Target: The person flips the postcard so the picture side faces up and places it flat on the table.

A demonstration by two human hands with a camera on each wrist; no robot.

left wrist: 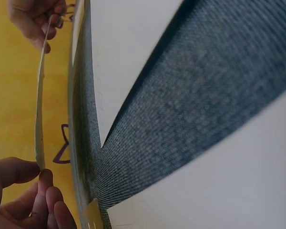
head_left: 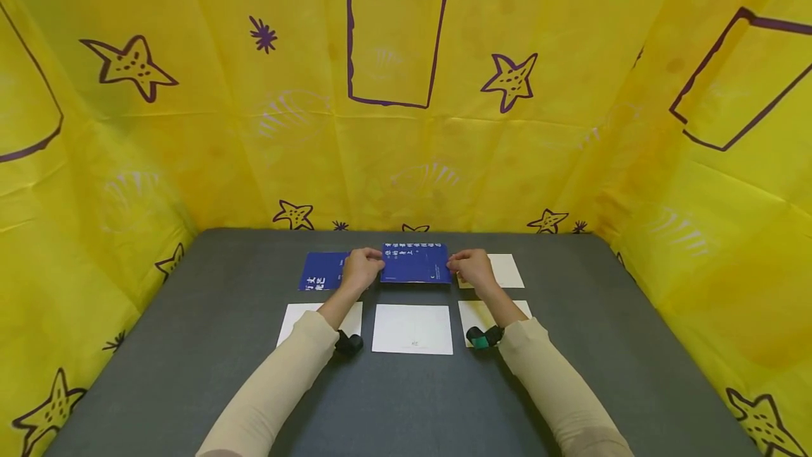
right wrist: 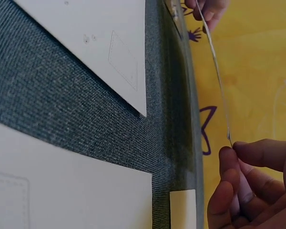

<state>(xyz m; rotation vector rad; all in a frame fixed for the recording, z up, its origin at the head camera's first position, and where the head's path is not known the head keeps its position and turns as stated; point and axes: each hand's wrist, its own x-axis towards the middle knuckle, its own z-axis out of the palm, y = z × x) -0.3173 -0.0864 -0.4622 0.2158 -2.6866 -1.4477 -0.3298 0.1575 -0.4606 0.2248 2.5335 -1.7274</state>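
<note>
The left sleeve [head_left: 273,379] is partly hiding a white card [head_left: 297,316]; left hand [head_left: 360,270] and right hand [head_left: 474,269] are pinching a blue card [head_left: 415,265], wrist views showing only its edge

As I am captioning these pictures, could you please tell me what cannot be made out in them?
Left blue card: right end hidden by the left hand, head view.
Back-right card: left part behind the right hand, head view.
Front-left card: partly covered by the left sleeve, head view.
Held blue card: lower-right print too small, head view; reverse turned away there, nearly edge-on in both wrist views.
</note>
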